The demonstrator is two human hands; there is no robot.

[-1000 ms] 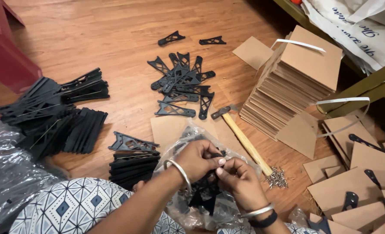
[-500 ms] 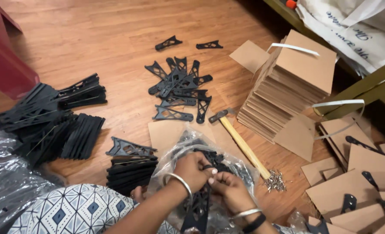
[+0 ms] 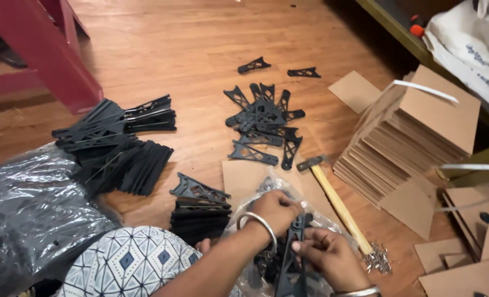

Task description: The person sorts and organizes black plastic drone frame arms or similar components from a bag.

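Note:
My left hand (image 3: pixel 274 210), a metal bangle on its wrist, grips the top of a black plastic bracket (image 3: pixel 291 258) that sticks out of a clear plastic bag (image 3: pixel 266 190) in my lap. My right hand (image 3: pixel 332 257) pinches the same bracket lower down, fingers closed around it. The bag lies on a brown board (image 3: pixel 244 179) and holds more black parts. A wooden-handled hammer (image 3: pixel 335 201) lies just right of my hands, with a small heap of nails (image 3: pixel 379 259) at its handle end.
A loose pile of black brackets (image 3: pixel 263 124) lies ahead on the wood floor, stacked brackets (image 3: pixel 115 146) at left and a short stack (image 3: pixel 200 212) near my knee. A pile of brown boards (image 3: pixel 415 143) stands right. Red furniture (image 3: pixel 52 55) is at far left.
Both hands have drawn closer to me and lower in view. The black bracket has come further out of the bag and now stands upright between the hands.

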